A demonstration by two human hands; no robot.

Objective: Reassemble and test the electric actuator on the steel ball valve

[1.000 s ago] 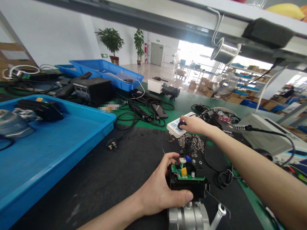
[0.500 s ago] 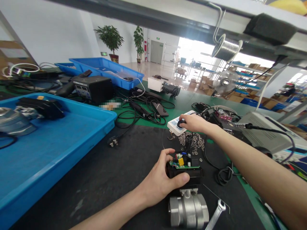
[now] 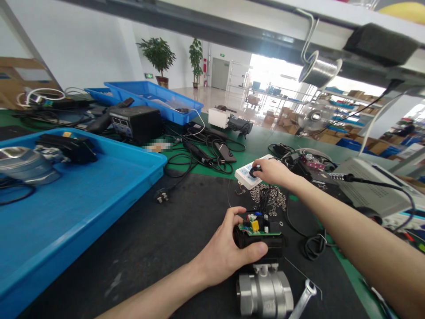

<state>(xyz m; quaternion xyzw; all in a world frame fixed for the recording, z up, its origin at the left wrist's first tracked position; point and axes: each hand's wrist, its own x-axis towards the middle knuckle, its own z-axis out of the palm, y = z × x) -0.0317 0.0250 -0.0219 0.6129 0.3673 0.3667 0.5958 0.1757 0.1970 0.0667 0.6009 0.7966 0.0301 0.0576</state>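
Observation:
My left hand [image 3: 229,248] is closed around a black actuator housing [image 3: 268,243] with a green circuit board [image 3: 255,227] exposed on top. The housing sits on a silver metal valve body [image 3: 265,294] near the front of the black mat. My right hand [image 3: 274,172] reaches out to a white control box [image 3: 247,176], fingers pinched on its black knob [image 3: 255,171]. A pile of small metal washers [image 3: 268,197] lies between the two hands.
A large blue tray [image 3: 76,199] with a black device and metal parts fills the left. A silver wrench [image 3: 303,301] lies right of the valve. Black cables [image 3: 206,159], a black power unit [image 3: 136,124], more blue trays and a grey instrument [image 3: 372,190] crowd the back.
The view has shifted slightly. My left hand keeps its grip on the housing, which has tilted more level. My right hand stays on the knob.

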